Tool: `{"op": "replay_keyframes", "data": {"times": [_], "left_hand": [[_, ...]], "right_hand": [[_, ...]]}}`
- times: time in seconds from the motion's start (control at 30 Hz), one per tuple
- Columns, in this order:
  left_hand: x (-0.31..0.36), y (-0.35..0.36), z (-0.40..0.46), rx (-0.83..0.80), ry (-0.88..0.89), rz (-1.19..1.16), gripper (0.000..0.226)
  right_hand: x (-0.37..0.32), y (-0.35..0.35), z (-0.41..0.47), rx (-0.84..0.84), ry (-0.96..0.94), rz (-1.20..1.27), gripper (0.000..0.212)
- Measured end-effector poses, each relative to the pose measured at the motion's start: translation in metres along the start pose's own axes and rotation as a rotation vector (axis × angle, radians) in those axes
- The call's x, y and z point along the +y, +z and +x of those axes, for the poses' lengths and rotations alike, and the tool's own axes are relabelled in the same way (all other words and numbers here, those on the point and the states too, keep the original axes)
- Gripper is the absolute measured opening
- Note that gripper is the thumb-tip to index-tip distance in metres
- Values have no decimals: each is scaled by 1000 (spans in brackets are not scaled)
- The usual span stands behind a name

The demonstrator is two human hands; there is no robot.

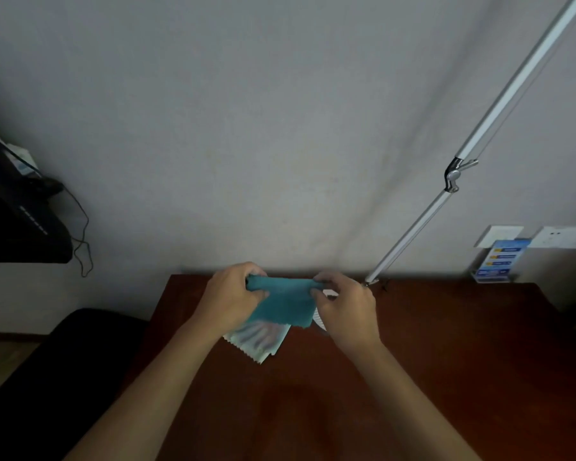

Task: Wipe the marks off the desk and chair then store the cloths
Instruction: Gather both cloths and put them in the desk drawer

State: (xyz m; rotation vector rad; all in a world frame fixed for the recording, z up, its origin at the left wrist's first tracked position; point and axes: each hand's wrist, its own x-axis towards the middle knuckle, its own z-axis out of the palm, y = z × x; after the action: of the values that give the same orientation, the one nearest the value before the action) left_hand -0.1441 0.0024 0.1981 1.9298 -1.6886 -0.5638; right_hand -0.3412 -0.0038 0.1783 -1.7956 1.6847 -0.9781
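- Both hands share the grip: the left hand pinches the left end of the teal cloth's top edge, and the right hand pinches the right end, fingers curled over the fabric at each corner.
- Between the two pinches the top edge runs taut and level, left to right; that is the cloth's long axis, with the rest hanging below the grip toward the surface.
- Neither hand is nearer than the other; each holds one end, so a fold or a wipe would start from a balanced hold.
- Below the grip and partly behind the hanging teal sheet lies a pale cloth with a zigzag edge, resting on the surface.
- A white object just under the right hand is too hidden to name.
- Judging by this hold, the next move is likely folding the teal sheet for storing.
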Motion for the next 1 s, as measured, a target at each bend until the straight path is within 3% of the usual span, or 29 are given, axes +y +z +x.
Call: {"op": "replay_keyframes", "data": {"times": [0.2,0.33,0.4,0.5,0.67,0.77,0.9,1.0], "left_hand": [[-1,-24,18,-22,87,-4,12],[-5,-44,31,-107,114,-34,21],[-6,-54,37,-169,104,-134,22],[-10,-67,43,-341,3,-475,20],[-32,-48,43,-482,-138,-702,20],[-63,-7,31,-504,-305,-844,13],[-106,59,-3,-480,-599,-1030,31],[-130,90,-21,-546,-658,-1098,34]], "right_hand": [[-19,-4,31,-11,-85,-96,7],[-32,-8,55,-139,-40,67,8],[-40,-10,62,-268,70,303,15],[-46,-5,69,-397,204,606,20],[-34,27,60,-357,323,667,19],[-4,57,36,-417,457,714,10],[45,94,-5,-487,672,712,42],[69,111,-26,-464,743,686,43]]}}
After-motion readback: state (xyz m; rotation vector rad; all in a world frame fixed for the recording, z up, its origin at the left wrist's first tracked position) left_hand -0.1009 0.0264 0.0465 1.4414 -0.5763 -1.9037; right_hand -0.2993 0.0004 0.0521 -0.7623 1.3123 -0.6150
